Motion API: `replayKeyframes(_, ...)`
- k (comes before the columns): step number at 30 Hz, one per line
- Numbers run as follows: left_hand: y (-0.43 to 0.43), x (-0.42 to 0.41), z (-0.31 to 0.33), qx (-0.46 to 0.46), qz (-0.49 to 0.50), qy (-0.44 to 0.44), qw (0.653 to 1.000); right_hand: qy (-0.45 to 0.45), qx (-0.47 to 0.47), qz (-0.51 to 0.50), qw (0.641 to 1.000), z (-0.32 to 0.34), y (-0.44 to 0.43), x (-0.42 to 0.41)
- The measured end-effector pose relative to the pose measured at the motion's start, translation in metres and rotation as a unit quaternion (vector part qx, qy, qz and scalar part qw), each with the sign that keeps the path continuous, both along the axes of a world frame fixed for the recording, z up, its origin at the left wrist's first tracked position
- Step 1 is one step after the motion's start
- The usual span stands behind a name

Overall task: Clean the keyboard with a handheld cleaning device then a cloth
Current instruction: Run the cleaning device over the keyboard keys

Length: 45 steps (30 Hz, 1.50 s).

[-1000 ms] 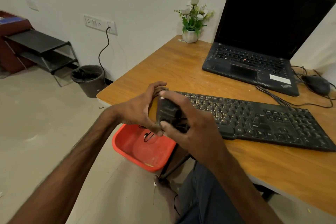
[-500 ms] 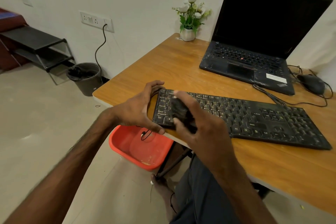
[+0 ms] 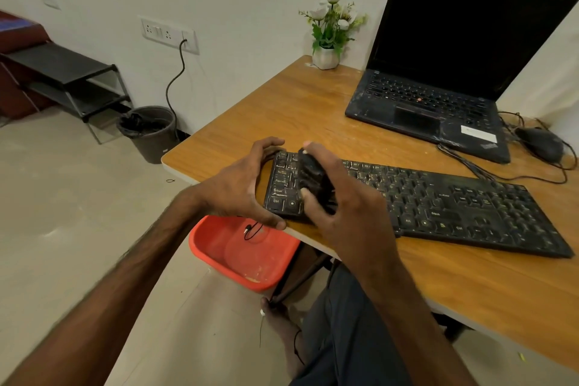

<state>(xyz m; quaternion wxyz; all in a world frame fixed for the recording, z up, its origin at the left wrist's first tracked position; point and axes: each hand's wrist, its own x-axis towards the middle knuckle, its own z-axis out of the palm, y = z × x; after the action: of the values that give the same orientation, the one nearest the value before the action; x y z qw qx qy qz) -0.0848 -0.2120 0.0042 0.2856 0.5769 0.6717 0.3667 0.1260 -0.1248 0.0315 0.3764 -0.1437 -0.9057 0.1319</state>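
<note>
The keyboard (image 3: 438, 204) is laid along the near edge of the table (image 3: 300, 110), its left end close to the table's corner. A black device (image 3: 313, 175) is held over the leftmost keys, gripped between the thumb and curled fingers of the right hand (image 3: 351, 207). The keyboard's left end is clasped by the left hand (image 3: 238, 185), thumb at the front edge, fingers at the back. Behind, a laptop (image 3: 438, 72) is set open, with a mouse (image 3: 540, 142) to its right and a plant (image 3: 327, 31) to its left. On the floor a red tub (image 3: 238, 254) and a bin (image 3: 150, 131) are seen.
</note>
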Motion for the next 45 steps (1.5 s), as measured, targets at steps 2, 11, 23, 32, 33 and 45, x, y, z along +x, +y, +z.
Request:
replayKeyframes(2,0.001,0.0,0.0,-0.002,0.003,0.003,1.0,-0.003,0.0,-0.016,1.0,0.003,0.006,-0.002)
replayKeyframes(11,0.001,-0.001,-0.002,0.006,0.002,0.02,1.0,-0.023,0.011,0.043,0.999,0.002,-0.004,-0.02)
replayKeyframes(23,0.002,-0.004,-0.006,0.004,-0.001,0.026,1.0,-0.028,-0.017,0.059,0.998,0.001,-0.001,-0.019)
replayKeyframes(32,0.001,0.0,-0.005,0.024,0.005,0.008,1.0,-0.03,-0.004,0.09,0.996,-0.003,-0.031,-0.024)
replayKeyframes(33,0.0,-0.001,-0.005,0.026,0.003,0.003,1.0,-0.027,0.005,0.087,0.996,-0.003,-0.03,-0.024)
replayKeyframes(45,0.001,-0.005,-0.005,0.014,-0.012,0.007,1.0,-0.044,0.011,0.049,0.998,0.005,-0.018,-0.023)
